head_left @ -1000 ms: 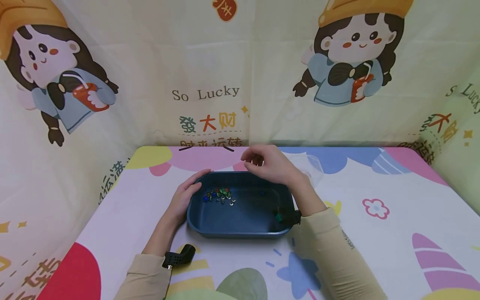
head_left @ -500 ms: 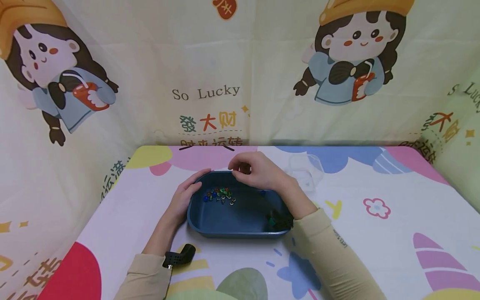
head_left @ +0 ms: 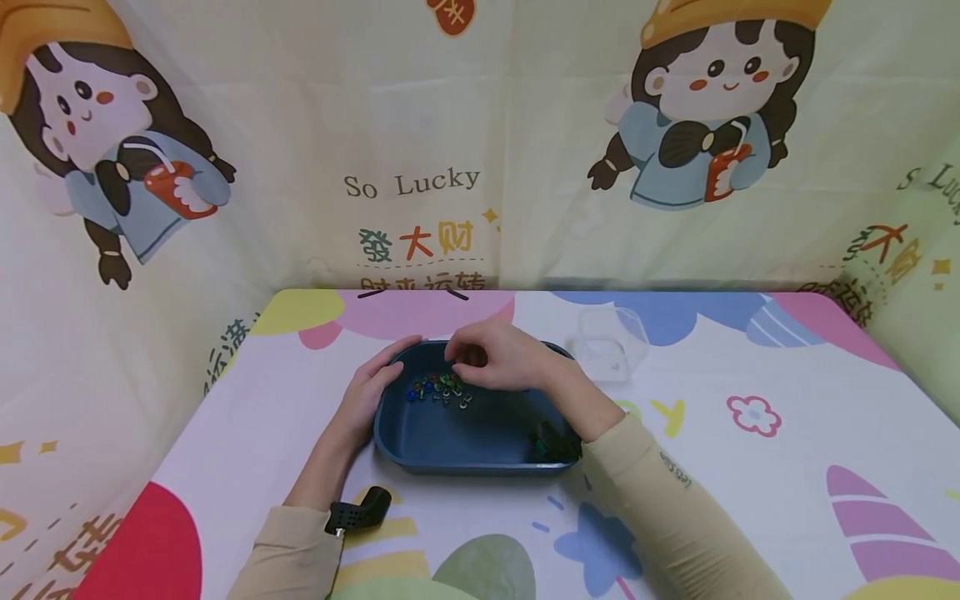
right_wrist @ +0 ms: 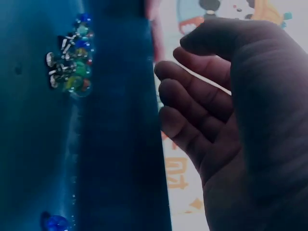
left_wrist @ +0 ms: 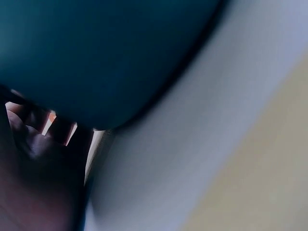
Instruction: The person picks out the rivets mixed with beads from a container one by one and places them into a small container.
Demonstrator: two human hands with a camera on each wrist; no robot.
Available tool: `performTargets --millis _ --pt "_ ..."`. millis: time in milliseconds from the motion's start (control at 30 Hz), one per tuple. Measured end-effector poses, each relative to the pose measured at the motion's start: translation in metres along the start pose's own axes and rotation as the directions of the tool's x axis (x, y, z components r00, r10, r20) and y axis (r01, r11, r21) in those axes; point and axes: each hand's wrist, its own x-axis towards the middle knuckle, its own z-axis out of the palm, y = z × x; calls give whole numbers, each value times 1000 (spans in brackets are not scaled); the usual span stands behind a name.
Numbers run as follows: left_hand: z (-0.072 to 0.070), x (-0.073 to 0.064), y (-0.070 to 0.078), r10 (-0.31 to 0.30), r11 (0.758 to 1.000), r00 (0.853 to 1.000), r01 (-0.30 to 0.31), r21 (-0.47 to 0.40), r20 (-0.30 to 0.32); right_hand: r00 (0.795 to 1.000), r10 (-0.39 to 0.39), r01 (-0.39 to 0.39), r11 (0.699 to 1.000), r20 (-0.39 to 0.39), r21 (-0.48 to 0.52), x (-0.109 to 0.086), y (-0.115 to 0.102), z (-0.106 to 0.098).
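Note:
A dark blue oblong tub (head_left: 495, 433) stands on the table. My left hand (head_left: 369, 390) grips its left end, thumb over the rim and fingers around the outside. In the left wrist view the tub wall (left_wrist: 96, 57) hides most of that hand. Small glass marbles (head_left: 427, 387) in several colours lie heaped with small silvery metal pieces (head_left: 465, 402) toward the tub's back left. Over the back of the tub hovers my right hand (head_left: 501, 354), fingers loosely bent, nothing between them. A single blue marble (right_wrist: 57, 223) lies apart from the heap in the right wrist view.
Behind the tub to the right is a clear plastic container (head_left: 607, 354). Black wrist cameras sit on both wrists, the left one (head_left: 363, 510) in front of the tub. A printed cloth covers the table, and a curtain hangs behind it.
My right hand has moved left and down from beyond the tub's back rim to near the heap, uncovering more of the clear container. The left hand and tub stay put.

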Motion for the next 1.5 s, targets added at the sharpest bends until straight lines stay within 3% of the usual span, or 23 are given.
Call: performTargets --millis 233,467,933,1500 --pt "0 0 0 3 1000 1000 -2 -25 14 999 -19 19 1000 46 10 2 2 7" --pt "0 0 1 4 1000 1000 -4 -18 9 991 54 -56 998 119 9 4 3 13" --pt "-1 -1 2 -4 999 1000 4 -32 10 952 176 -155 982 249 -104 7 4 17" --pt "-1 -1 1 13 999 1000 -12 -35 14 908 220 -135 960 357 -247 9 3 20"
